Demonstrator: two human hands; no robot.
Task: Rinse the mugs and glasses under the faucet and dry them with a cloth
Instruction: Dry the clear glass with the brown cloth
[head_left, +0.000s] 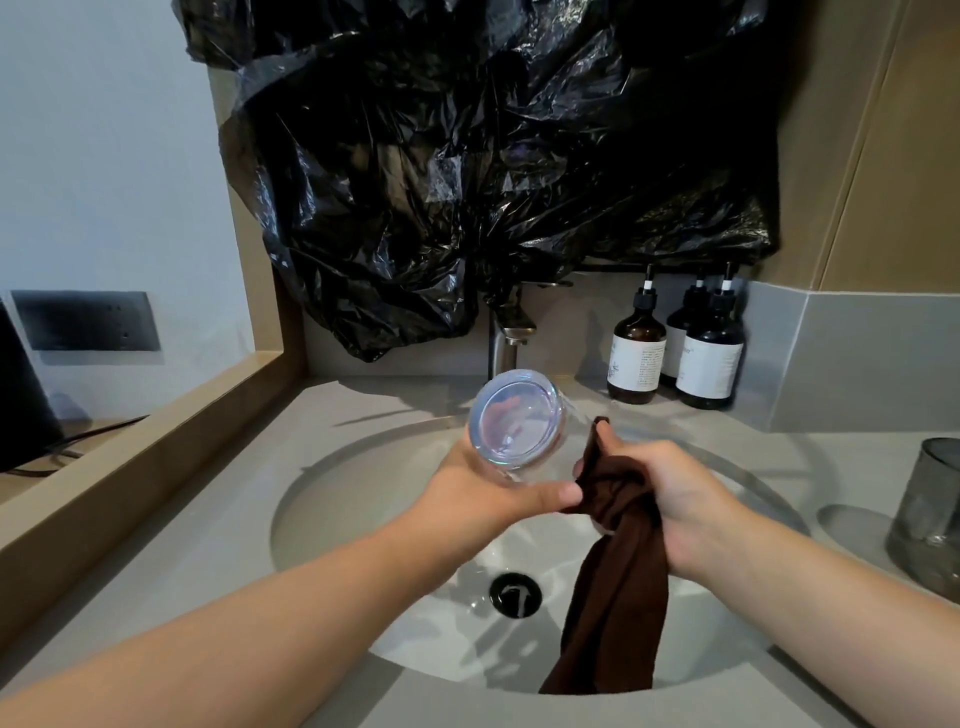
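Glass (517, 423) is being gripped sideways over the sink (363, 493) by the left hand (478, 493); the right hand (675, 493) is clutching the cloth (618, 597). Drying seems to be starting; a second glass (930, 519) is waiting at three o'clock.

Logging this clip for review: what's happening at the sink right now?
A person stands at the sink. The left hand holds a clear glass tilted on its side, base toward the camera. The right hand grips a brown cloth right beside it, its tail hanging into the sink. A second glass stands on the counter at right.
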